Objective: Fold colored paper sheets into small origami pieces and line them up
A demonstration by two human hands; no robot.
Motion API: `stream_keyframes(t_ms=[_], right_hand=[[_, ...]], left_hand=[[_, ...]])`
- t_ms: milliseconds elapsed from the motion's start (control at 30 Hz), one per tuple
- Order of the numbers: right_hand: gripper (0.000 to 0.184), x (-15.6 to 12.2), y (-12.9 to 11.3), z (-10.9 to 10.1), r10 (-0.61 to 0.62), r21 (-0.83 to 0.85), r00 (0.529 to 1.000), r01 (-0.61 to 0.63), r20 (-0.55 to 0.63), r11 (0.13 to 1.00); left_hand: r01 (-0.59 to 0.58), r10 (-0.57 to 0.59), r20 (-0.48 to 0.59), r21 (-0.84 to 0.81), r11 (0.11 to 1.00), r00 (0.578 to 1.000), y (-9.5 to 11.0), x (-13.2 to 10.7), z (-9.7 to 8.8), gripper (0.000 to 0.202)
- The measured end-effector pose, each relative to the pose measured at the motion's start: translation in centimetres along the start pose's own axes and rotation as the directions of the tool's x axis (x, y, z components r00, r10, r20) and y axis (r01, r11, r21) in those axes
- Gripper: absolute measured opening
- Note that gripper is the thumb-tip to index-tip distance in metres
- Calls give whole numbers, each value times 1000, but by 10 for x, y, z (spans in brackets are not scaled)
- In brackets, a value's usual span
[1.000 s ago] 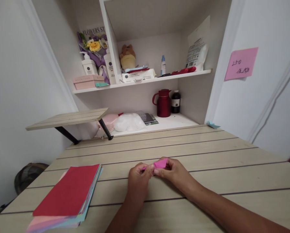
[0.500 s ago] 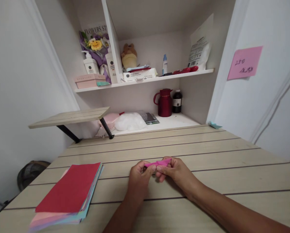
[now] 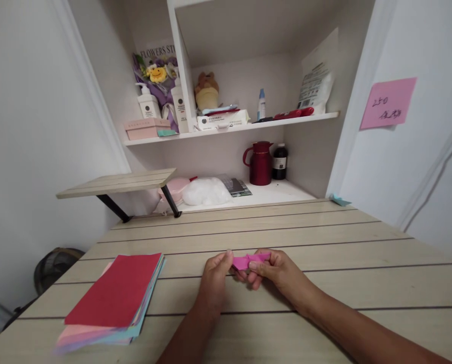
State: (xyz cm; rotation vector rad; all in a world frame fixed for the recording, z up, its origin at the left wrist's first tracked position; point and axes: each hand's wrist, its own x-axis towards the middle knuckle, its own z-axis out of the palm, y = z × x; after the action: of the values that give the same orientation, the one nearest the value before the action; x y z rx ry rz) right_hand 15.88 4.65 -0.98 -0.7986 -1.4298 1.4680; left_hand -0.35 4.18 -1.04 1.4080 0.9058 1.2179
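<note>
A small folded piece of bright pink paper (image 3: 241,263) is held just above the table, between both hands. My left hand (image 3: 215,275) pinches its left end, with the thumb along the edge and fingers behind. My right hand (image 3: 273,268) grips the right part, thumb pressed on the front and fingers curled beneath. Parts of the paper are covered by the fingers, so its full folded shape cannot be made out. To the left lies a stack of coloured paper (image 3: 115,290), a red sheet on top and pink, purple and blue edges showing below.
The wood-plank table (image 3: 324,283) bears a small raised shelf (image 3: 119,183) at its back left. A folded teal paper (image 3: 340,200) sits at the far right edge. Behind stand a red jug (image 3: 260,164), a dark bottle (image 3: 280,163) and a white fluffy bundle (image 3: 206,191).
My left thumb has lifted from the paper's middle to its left end, exposing more of the pink paper. The right hand keeps its grip. The whole view has shifted slightly.
</note>
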Motion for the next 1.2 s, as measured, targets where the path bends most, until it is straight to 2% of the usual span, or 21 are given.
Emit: stream_keyframes(t_ms=[100,167,233,333,433,567,700,800,900,1200], right_hand=[[23,2,4,-10,-91,-274,993,68,-73,959],[23,5,6,-20,-157,-496,976,64,-148,866],[20,7,8,-31,-208,-661,970,76,-123,746],[13,9,10,-42,-234,-790,968,71,-94,609],[12,10,11,-45,-222,-845,971,50,-83,532],[20,9,8,-44,-204,-844,977,63,-55,532],[30,8,7,-45,-179,-801,980,36,-90,597],[28,7,8,-46,-154,-759,984,36,-85,650],[27,7,8,-46,-148,-752,986,37,-81,658],[30,5,7,-46,-194,-765,980,96,-38,637]], left_hand=[[-31,39,-67,120,992,997,-4,0,5,47],[-32,49,-77,203,979,996,-8,-1,9,35],[-10,38,-92,291,957,995,-12,-1,11,20],[16,46,-127,450,893,991,-19,0,12,30],[5,77,-121,563,826,990,-26,2,10,32],[-54,123,-71,617,786,990,-28,3,9,32],[-59,121,-54,638,768,991,-26,2,10,31],[-52,117,-59,646,762,991,-25,3,10,29],[-58,136,-66,666,743,989,-24,4,9,29],[-110,163,23,826,552,986,-17,1,12,14]])
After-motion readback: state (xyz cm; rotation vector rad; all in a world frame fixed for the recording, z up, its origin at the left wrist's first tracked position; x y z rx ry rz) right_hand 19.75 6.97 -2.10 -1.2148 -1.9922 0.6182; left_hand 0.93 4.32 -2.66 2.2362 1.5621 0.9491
